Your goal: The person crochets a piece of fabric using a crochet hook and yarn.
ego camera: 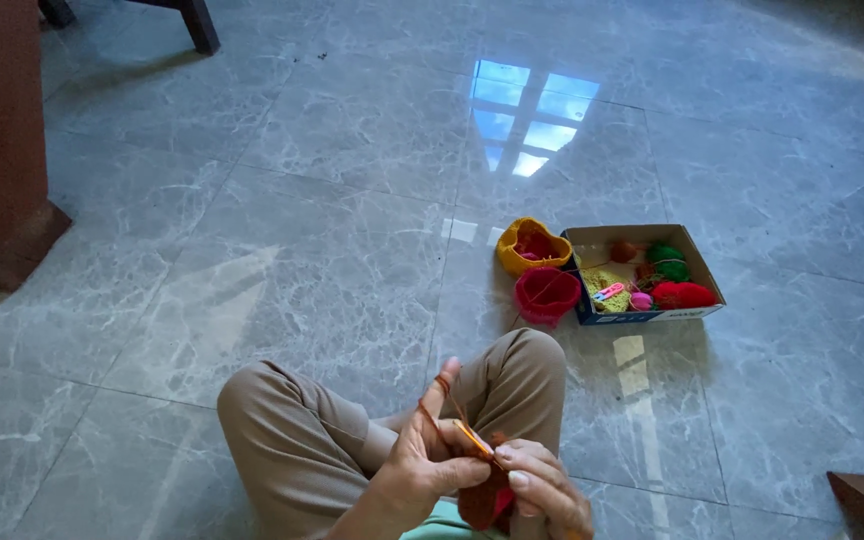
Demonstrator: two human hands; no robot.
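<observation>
Crocheting cleanly depends on steady yarn tension: the left hand (422, 465) keeps the orange yarn (444, 392) looped over its raised forefinger while pinching the rust-coloured crochet piece (479, 500) above the lap, and the right hand (544, 488) grips the orange hook (472, 438) closely.

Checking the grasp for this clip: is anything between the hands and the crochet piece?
Nothing visible. The left hand and right hand both touch the orange-red crochet piece directly. Orange yarn wraps the raised left forefinger, and an orange hook lies between the hands.
</observation>
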